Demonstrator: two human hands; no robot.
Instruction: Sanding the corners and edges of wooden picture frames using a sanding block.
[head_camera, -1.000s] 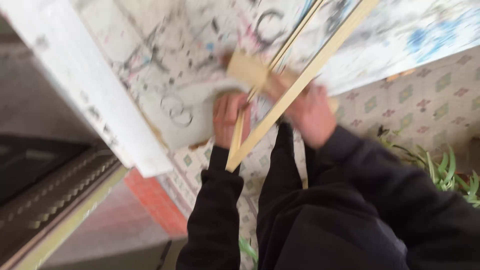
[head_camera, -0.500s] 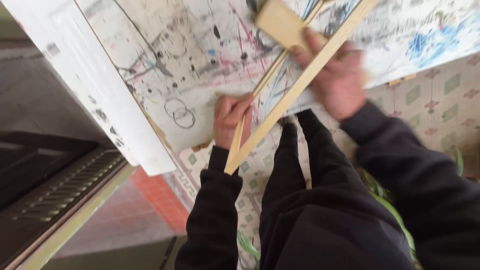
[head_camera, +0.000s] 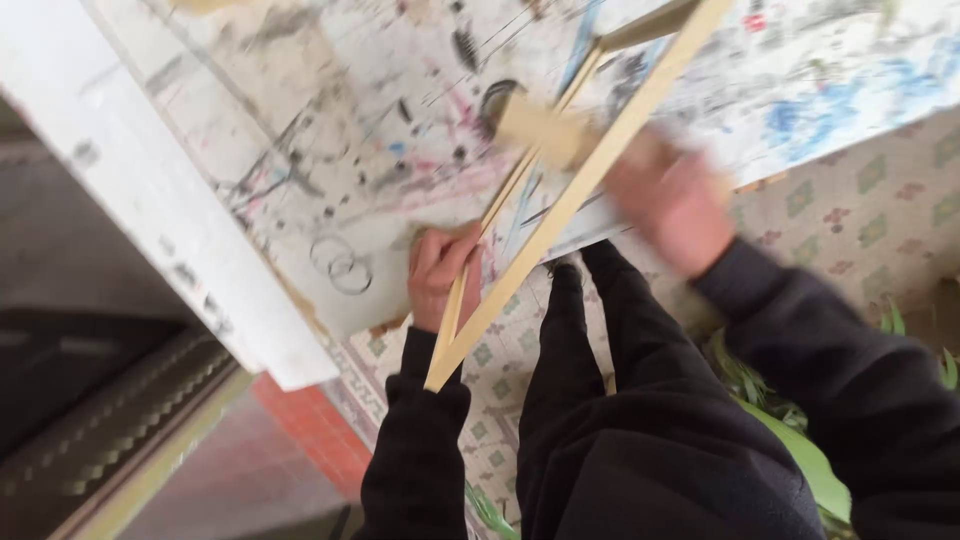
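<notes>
Patterned tile floor (head_camera: 860, 230) at lower right, left hand (head_camera: 440, 272) mid-frame closed around thin wooden strips (head_camera: 520, 262) meeting in a point, blurred right hand (head_camera: 672, 200) gripping a small wooden block (head_camera: 540, 130), paint-stained white counter (head_camera: 330, 150) across the top

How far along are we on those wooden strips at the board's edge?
Done: two thin wooden strips already meet in a narrow V near the left hand. In hand: the left hand pins that corner against the paint-stained white board; the blurred right hand holds a small wooden block against the strips. Left: whether the joint is fixed cannot be seen.
</notes>
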